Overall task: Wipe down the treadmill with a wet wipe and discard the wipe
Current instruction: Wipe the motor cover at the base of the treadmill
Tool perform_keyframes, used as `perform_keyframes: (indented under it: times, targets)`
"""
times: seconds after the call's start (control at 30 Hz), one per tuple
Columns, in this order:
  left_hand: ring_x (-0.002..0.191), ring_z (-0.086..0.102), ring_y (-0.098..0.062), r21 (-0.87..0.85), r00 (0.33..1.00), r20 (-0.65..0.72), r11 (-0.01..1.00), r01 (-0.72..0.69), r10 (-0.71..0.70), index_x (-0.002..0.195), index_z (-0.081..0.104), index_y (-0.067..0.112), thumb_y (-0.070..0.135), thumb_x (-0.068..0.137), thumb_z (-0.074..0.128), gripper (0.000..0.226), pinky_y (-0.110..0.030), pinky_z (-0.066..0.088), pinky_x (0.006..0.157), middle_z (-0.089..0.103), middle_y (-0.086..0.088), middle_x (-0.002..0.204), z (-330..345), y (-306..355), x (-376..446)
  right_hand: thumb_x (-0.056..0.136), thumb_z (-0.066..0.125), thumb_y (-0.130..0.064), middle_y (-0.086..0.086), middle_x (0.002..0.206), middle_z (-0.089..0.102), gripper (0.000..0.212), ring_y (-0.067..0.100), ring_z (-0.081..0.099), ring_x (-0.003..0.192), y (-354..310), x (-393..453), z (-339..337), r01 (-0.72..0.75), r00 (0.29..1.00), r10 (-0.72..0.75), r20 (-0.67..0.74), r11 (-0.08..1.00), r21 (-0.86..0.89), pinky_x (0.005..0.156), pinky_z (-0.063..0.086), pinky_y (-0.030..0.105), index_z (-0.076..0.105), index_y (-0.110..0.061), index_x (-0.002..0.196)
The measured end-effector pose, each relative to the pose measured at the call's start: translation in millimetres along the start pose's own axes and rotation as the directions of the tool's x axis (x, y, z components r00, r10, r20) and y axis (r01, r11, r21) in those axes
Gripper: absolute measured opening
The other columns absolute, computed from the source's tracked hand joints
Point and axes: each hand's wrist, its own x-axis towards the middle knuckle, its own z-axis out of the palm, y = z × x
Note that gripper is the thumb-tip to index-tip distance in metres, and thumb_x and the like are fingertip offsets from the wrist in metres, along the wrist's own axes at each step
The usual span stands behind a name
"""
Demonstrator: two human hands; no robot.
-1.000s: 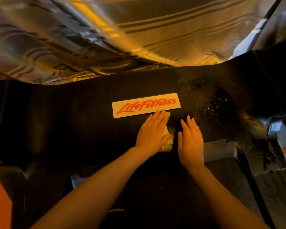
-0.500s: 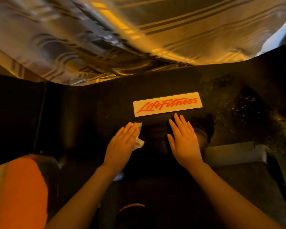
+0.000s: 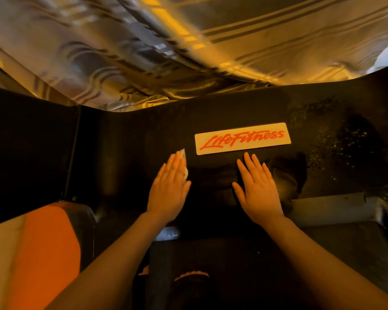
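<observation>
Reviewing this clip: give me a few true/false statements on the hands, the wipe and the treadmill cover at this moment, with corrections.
1. The wipe lies under the left hand. True.
2. The right hand is holding the wipe. False: it lies flat and bare on the black cover.
3. The left hand covers the logo sticker. False: it is below and to the left of the sticker, not touching it.
4. Pale specks dot the cover to the right of the sticker. True.
5. Both hands are clenched into fists. False: both are flat with fingers stretched out.
</observation>
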Motion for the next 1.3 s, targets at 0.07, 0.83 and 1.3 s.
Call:
perform_keyframes:
  times: [0.07,0.83,1.3]
  targets:
    - [0.15,0.01,-0.025,0.093,0.996,0.028,0.992,-0.082,0.079,0.155,0.013,0.006,0.044,0.102,0.018,0.065,-0.04,0.016,0.119,0.011,-0.012,0.162,5,-6,-14,0.098,0.019,-0.051,0.01,0.162,0.019,0.069,0.022,0.006,0.149,0,0,-1,0.007,1.0,-0.007,0.008,1.0,0.01,0.119,0.008,0.04,0.031,-0.011,0.152]
    - [0.149,0.016,-0.019,0.026,0.915,0.006,0.914,-0.404,0.404,0.152,0.029,0.009,0.039,0.102,0.029,0.058,-0.034,0.012,0.12,0.02,-0.006,0.161,18,103,-22,0.102,0.039,-0.034,0.014,0.159,0.027,0.054,0.03,0.021,0.148,65,-56,-11,0.006,0.999,-0.009,-0.047,0.997,-0.072,0.118,0.019,0.046,0.034,-0.01,0.15]
    - [0.151,0.007,-0.024,0.22,0.786,0.041,0.762,-0.61,0.617,0.155,0.018,0.008,0.034,0.105,0.027,0.057,-0.038,0.007,0.123,0.01,-0.01,0.163,22,68,-39,0.099,0.027,-0.042,0.013,0.163,0.015,0.062,0.028,0.009,0.151,82,-76,-9,-0.034,0.998,0.028,-0.057,0.992,-0.123,0.121,0.01,0.046,0.024,-0.012,0.154]
